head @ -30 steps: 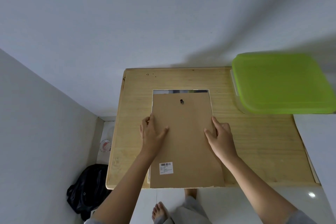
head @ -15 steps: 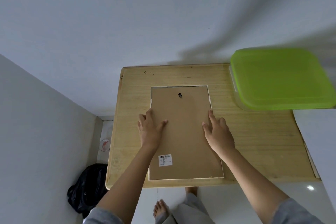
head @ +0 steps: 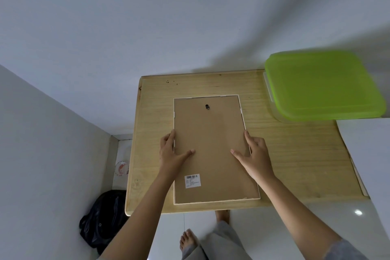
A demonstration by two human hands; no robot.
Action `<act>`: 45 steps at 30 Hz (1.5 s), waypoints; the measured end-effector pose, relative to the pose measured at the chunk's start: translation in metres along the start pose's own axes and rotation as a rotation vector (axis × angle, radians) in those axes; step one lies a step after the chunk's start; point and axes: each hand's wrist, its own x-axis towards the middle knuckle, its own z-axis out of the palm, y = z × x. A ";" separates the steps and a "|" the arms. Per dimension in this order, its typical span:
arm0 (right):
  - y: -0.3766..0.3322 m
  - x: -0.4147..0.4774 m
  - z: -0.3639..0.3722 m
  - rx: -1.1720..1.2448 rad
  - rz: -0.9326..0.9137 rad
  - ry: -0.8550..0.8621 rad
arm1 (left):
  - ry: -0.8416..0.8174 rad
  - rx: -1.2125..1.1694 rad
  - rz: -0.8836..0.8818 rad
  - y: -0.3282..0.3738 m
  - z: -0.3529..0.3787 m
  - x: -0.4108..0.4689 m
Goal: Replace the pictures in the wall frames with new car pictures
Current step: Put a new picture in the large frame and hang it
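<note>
A white picture frame (head: 242, 114) lies face down on the wooden table (head: 295, 154). Its brown backing board (head: 211, 133) sits inside the rim, with a black hanger hook (head: 207, 107) near the far end and a barcode label (head: 192, 180) near me. My left hand (head: 171, 154) grips the frame's left edge, thumb flat on the board. At the right edge my right hand (head: 255, 156) does the same. The picture itself is hidden under the board.
A clear plastic box with a lime green lid (head: 322, 86) stands at the table's far right. A white sheet (head: 367, 154) overlaps the right edge. A black bag (head: 103, 217) lies on the floor at the left, by the wall corner.
The backing board slid away from me and now sits fully inside the white frame; the strip of picture at the far end is covered. Both hands moved with it.
</note>
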 end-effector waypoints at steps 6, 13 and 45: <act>-0.002 0.000 0.004 0.038 0.059 0.081 | 0.041 -0.001 -0.003 0.002 0.004 0.003; -0.006 -0.011 0.003 0.148 0.060 0.116 | 0.107 0.020 0.005 0.000 0.005 -0.011; 0.015 -0.062 -0.021 0.151 0.061 -0.238 | -0.132 0.000 0.098 -0.032 -0.008 -0.061</act>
